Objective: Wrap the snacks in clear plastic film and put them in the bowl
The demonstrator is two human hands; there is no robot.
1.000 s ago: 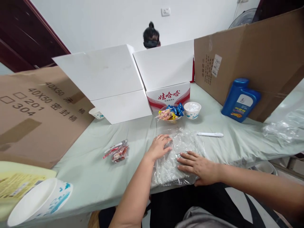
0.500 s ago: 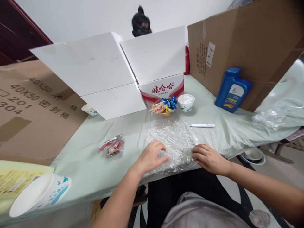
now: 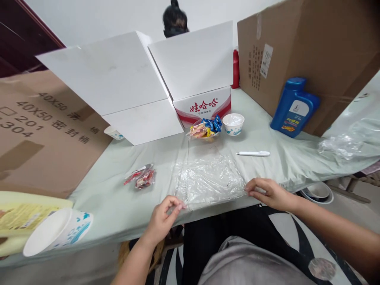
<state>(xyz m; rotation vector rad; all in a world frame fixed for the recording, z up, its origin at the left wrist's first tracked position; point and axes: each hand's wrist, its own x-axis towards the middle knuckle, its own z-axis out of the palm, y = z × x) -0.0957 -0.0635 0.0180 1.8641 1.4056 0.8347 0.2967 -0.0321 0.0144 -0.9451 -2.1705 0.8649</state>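
Note:
A clear, crinkled plastic bag [image 3: 212, 178] lies spread flat along the table's near edge. My left hand [image 3: 166, 215] is closed in a pinch at its near left corner. At the near right corner, the fingers of my right hand [image 3: 268, 193] are pinched together on the plastic. Behind the bag is a dish of wrapped snacks [image 3: 205, 128], with blue, yellow and pink wrappers. Beside it stands a paper bowl [image 3: 233, 129] with clear plastic inside. A white pen-like tool [image 3: 253, 153] lies beyond my right hand. Red packets in clear wrap [image 3: 142, 177] lie left of the bag.
White cartons [image 3: 103, 75] stand at the back, with a person's head [image 3: 175, 19] behind. Brown boxes [image 3: 53, 134] flank the table. A blue bottle [image 3: 293, 109] stands right, near crumpled plastic [image 3: 341, 145]. A large paper bowl [image 3: 59, 231] lies tilted at front left.
My hands have moved apart, the left one toward the left and nearer me. The plastic bag is now spread wider and flatter. The view has shifted slightly.

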